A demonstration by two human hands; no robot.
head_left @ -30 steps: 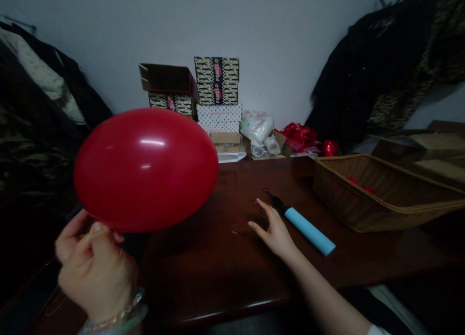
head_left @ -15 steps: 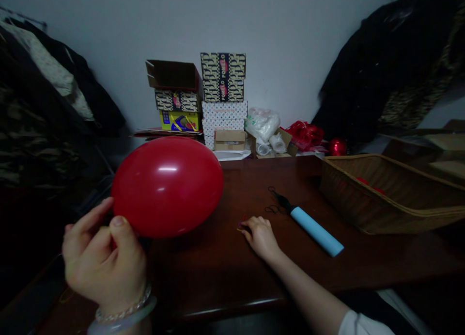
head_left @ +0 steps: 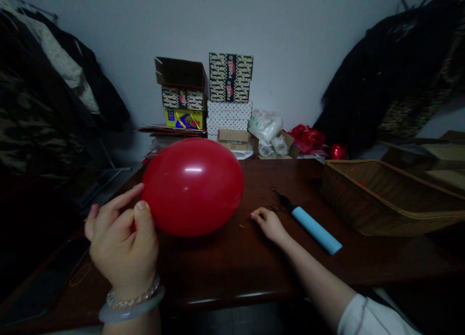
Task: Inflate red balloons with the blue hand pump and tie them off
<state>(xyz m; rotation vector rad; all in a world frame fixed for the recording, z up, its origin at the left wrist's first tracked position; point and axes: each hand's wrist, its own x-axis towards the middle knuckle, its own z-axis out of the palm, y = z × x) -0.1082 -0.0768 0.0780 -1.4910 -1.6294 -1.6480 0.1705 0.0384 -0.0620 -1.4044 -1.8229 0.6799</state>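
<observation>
A blown-up red balloon [head_left: 194,187] hovers over the left part of the dark wooden table [head_left: 225,272]. My left hand [head_left: 125,238] pinches its neck between thumb and finger, the other fingers partly stretched. On the tabletop, my right hand [head_left: 268,224] has its fingertips pinched together at a tiny red thing [head_left: 248,215], too small to make out. A small yellowish band [head_left: 242,226] lies just left of those fingertips. Right of my right hand rests a balloon pump [head_left: 316,229] with a light blue barrel and black nozzle end.
A wicker basket [head_left: 363,216] with something red inside stands at the right. Stacked boxes [head_left: 229,114], clear plastic bags [head_left: 267,126], red ribbon [head_left: 307,138] and a shiny red ball [head_left: 337,151] line the back. A thin loop [head_left: 80,275] lies at the table's left edge. Clothes hang on both sides.
My left hand and the balloon have shifted right in the view. My right hand has moved slightly right, leaving the yellowish band lying apart from its fingertips.
</observation>
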